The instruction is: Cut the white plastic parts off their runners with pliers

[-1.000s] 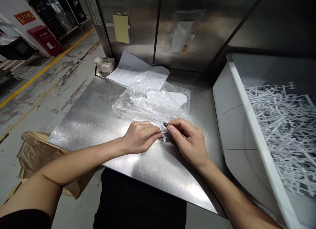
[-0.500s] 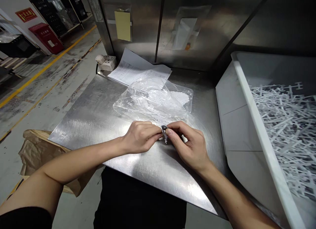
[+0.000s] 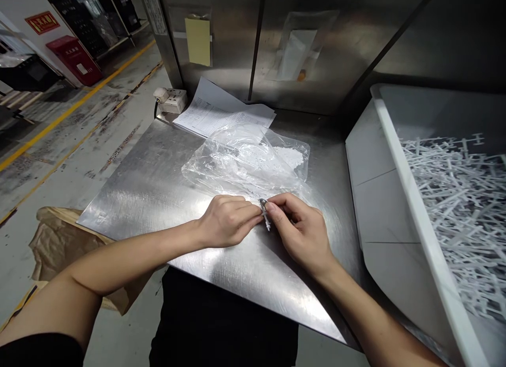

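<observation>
My left hand (image 3: 226, 220) and my right hand (image 3: 302, 231) meet over a steel table (image 3: 150, 187), both pinching a small white plastic part (image 3: 267, 220). At the tip of my right thumb and forefinger sits a small dark ring-like piece (image 3: 263, 202), pressed against the part. Just behind my hands lies a clear plastic bag (image 3: 247, 161) with small white pieces inside it.
A large white bin (image 3: 399, 161) full of white plastic sprues (image 3: 462, 209) stands at the right. Printed papers (image 3: 221, 114) and a white power socket (image 3: 171, 99) lie at the table's back. Brown paper (image 3: 59, 245) hangs below the left edge. Steel panels rise behind.
My fingertips have closed in on the white part, and it has turned from lying crosswise to pointing downward between them. My arms have hardly shifted.
</observation>
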Motion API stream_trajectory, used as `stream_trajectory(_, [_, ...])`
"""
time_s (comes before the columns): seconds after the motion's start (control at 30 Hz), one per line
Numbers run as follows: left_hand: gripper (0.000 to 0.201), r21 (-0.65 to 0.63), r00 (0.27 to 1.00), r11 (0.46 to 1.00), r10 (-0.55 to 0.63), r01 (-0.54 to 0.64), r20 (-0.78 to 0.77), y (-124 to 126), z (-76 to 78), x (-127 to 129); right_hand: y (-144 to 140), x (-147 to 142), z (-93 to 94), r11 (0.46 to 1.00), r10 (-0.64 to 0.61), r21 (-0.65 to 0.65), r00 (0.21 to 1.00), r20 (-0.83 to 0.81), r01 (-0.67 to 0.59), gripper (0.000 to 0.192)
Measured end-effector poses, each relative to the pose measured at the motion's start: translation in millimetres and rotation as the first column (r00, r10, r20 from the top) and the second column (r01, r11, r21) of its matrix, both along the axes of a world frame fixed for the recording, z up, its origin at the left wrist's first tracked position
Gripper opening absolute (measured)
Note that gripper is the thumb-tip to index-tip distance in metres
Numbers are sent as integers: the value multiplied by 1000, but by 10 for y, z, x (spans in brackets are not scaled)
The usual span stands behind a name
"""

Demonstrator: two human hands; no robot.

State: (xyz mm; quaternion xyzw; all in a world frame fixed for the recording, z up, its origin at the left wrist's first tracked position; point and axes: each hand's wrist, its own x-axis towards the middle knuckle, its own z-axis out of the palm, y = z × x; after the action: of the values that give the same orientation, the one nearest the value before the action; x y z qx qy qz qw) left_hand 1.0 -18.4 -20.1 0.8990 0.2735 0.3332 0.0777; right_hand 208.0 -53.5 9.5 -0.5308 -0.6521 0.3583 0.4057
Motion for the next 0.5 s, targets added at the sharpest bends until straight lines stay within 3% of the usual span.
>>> stream_trajectory(0.27, [30,42,997,999,12,-9,-72,-10,9,5,66,6,-47,990,-26,-143,994,-109,11,27])
stream_trajectory(0.5, [25,-88,1000,996,9,-10,-9,36,66,-45,68,48,27,998,-20,-69,992,-121,12,22])
